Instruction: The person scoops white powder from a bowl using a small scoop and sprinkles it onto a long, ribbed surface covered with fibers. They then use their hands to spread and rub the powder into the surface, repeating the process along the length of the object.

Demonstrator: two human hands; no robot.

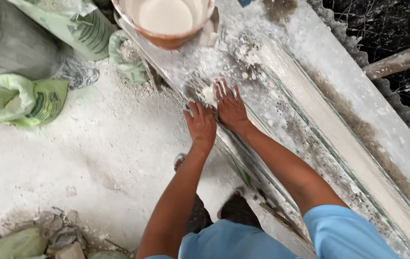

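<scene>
While white plaster [209, 94] is pressed onto the long mould [281, 115], most of the channel appears only dusted, so the work is judged barely begun, with the far run left unfilled. Both hands are laid flat, fingers spread, nothing gripped: the right hand [230, 108] rests on the plaster lump, the left hand [200, 123] on the mould's near edge. A bucket [165, 21] of plaster stands beyond.
</scene>
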